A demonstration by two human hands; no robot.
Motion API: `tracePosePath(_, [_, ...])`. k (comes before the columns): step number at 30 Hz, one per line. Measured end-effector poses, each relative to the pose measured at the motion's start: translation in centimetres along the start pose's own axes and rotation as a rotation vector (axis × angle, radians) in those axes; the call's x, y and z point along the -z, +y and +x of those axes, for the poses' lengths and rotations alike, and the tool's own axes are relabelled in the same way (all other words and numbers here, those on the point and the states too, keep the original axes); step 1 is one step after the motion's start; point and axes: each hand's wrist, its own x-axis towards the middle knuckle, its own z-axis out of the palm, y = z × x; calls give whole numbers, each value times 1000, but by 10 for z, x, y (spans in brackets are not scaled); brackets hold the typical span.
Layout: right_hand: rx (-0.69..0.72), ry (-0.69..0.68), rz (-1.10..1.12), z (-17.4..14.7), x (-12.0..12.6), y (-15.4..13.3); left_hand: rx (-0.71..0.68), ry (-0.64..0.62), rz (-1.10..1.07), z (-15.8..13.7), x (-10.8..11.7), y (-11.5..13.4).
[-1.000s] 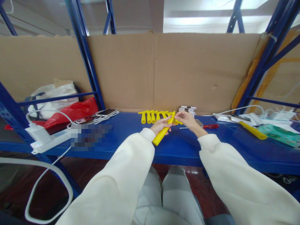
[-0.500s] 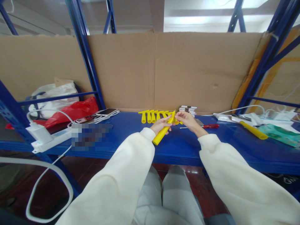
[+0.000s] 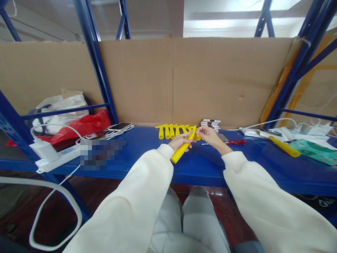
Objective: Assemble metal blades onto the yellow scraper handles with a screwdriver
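Head view: over the worktop (image 3: 143, 140), a yellow tube (image 3: 179, 153) is slanting from seven o'clock, narrow end pointing to one. The left hand (image 3: 178, 141) is clasping it; the right hand (image 3: 208, 135) is bending at its tip, grip unclear. Yellow pieces (image 3: 167, 131) are lining eleven, partly hidden; a screwdriver (image 3: 236, 142) is lying at three.

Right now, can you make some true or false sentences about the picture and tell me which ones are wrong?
1. The left grip holds a yellow tube. True.
2. The screwdriver has a green handle. False: it is red.
3. The right grip is near the tube's far end. True.
4. The red plastic lies right of both grips. False: it lies to their left.
5. A row of yellow pieces lies before the cardboard. True.
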Motion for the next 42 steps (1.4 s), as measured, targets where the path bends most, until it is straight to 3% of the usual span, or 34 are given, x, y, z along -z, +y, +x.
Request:
tracePosePath(7, [53,57,-60,-1,-3,-1,-5,-37,-20,2,3,0])
tracePosePath(20, [-94,-11,6,-3,1,-11,22,-103,-11,6,12,-1])
tracePosePath(34, [2,-48,-101,-1,8,-14,24,-103,-13,4,12,-1])
tracePosePath(42, [-57,-32,5,-6,8,-29,9,-211,-82,4,15,-1])
